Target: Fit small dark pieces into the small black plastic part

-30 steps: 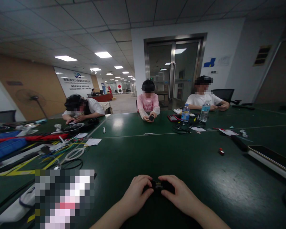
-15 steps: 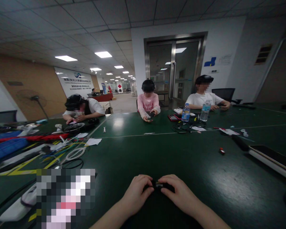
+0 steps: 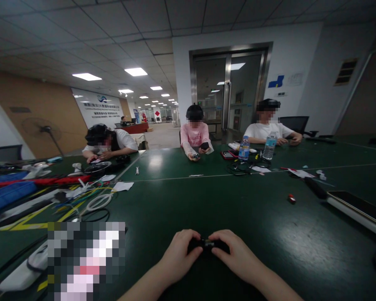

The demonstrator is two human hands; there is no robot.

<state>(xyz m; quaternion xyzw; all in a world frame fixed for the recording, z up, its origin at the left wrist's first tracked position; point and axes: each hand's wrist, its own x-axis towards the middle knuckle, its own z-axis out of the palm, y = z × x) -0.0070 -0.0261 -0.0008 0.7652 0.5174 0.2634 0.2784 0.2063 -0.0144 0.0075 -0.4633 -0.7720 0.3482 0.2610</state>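
A small dark cylinder-like object [image 3: 208, 243] with a lighter band at its middle lies between my hands, just above or on the green table [image 3: 163, 209]. My left hand [image 3: 182, 250] is closed on its left end, thumb and fingers pinching. On its right end, my right hand [image 3: 231, 250] grips in the same way. Dark parts show inside both grips, and the fingers hide much of them. The object's exact kind is too dark to make out.
Left stand a white power strip [image 3: 21, 267], coiled cable [image 3: 98, 202] and blue tray [image 3: 12, 196]. A small red-and-silver piece [image 3: 291, 198] and a white-edged flat device [image 3: 359, 211] lie right. Bottles [image 3: 243, 149] stand farther back. Three people sit across the table.
My left fingers have shifted slightly around the dark object; my right hand has hardly moved. Across the table, the middle person's hands have moved a little apart.
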